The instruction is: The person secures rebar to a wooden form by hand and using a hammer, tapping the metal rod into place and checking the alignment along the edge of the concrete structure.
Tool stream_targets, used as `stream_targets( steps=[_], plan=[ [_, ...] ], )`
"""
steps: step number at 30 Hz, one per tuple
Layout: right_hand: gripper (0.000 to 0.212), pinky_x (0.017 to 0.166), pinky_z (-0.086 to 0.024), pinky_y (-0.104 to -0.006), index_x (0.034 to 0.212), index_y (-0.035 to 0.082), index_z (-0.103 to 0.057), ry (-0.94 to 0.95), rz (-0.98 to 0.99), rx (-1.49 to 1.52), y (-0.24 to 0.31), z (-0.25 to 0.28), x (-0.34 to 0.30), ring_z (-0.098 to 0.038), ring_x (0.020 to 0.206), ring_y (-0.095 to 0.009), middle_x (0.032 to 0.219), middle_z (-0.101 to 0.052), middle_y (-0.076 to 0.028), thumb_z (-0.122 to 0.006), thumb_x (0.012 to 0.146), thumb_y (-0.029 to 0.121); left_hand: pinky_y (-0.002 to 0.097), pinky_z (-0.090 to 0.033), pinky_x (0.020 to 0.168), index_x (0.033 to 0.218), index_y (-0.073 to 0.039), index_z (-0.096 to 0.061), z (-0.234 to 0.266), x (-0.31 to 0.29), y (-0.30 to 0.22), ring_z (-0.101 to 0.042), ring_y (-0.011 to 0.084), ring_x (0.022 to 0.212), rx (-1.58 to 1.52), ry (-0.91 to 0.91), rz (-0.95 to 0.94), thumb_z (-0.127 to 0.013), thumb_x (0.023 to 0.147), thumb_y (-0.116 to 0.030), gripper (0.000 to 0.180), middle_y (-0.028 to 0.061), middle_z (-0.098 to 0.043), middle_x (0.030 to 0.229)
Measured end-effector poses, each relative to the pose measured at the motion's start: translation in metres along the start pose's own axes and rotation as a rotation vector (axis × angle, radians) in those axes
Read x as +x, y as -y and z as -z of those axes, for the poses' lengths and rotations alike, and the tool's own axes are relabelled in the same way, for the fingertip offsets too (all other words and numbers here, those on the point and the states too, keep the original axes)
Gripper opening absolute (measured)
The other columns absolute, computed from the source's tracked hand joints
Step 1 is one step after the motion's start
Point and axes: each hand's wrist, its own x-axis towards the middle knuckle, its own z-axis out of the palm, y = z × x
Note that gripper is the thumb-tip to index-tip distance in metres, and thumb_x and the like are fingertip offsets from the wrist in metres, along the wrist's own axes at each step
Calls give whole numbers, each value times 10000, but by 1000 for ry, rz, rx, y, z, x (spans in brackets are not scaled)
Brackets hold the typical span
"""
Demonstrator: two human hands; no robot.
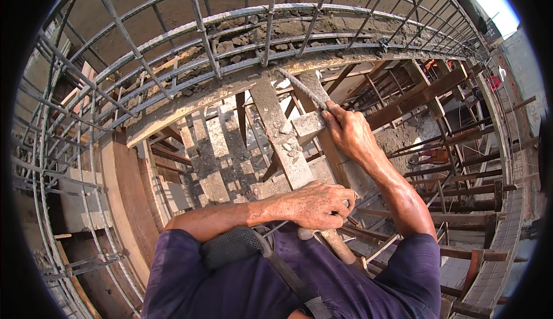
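Observation:
My right hand (350, 132) is closed round a ribbed steel bar (305, 91). The bar slants up and left, its far end at the edge of a mortar-stained board (242, 90) below the rebar cage. Close to my chest, my left hand (319, 205) is closed with curled fingers; what it grips, if anything, is hidden. Just beneath it, a wooden handle (339, 246) and a rounded grey end (305, 234) show, possibly parts of a hammer. A plank (282, 137) strewn with broken mortar chunks (291, 146) runs between my hands and the cage.
A curved rebar cage (201, 28) spans the far side and the left. Timber framing (420, 97) stands at right, with gaps opening to a lower level. Rubble (236, 45) lies inside the cage. A padded strap (233, 250) crosses my chest. Part of a person (435, 156) shows below.

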Motion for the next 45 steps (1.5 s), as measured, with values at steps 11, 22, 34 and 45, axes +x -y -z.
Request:
stream_targets(
  steps=[11, 22, 34, 45],
  plan=[
    [340, 719, -559, -463, 1206, -36, -670, -60, 41, -31, -15, 3, 25, -702, 840, -444, 871, -678, -306, -598, 1004, 227, 437, -520, 874, 772, -29, -713, 9, 7, -2, -640, 269, 1029, -35, 107, -30, -596, 788, -211, 217, 68, -642, 1067],
    [342, 713, -544, -511, 1201, -24, -673, -17, -25, -62, -16, 11, 39, -700, 806, -452, 828, -670, -317, -586, 1007, 243, 438, -527, 806, 726, -47, -680, 8, 15, 2, -634, 248, 1052, -69, 213, -47, -595, 761, -167, 151, 58, -617, 1091],
    [353, 683, -551, -476, 1223, -40, -667, 22, -20, -29, -9, 11, 29, -719, 758, -423, 781, -669, -307, -602, 1006, 231, 444, -512, 825, 759, -38, -703, 6, 8, 2, -623, 268, 1028, -100, 189, -50, -595, 779, -198, 194, 74, -628, 1081],
    [337, 726, -550, -491, 1225, -44, -671, -19, 9, -34, -11, 14, 41, -726, 821, -413, 836, -680, -314, -590, 1009, 202, 437, -516, 809, 717, -28, -645, 9, 11, 9, -624, 252, 1024, -68, 156, -85, -597, 776, -173, 164, 68, -617, 1084]
  ],
)
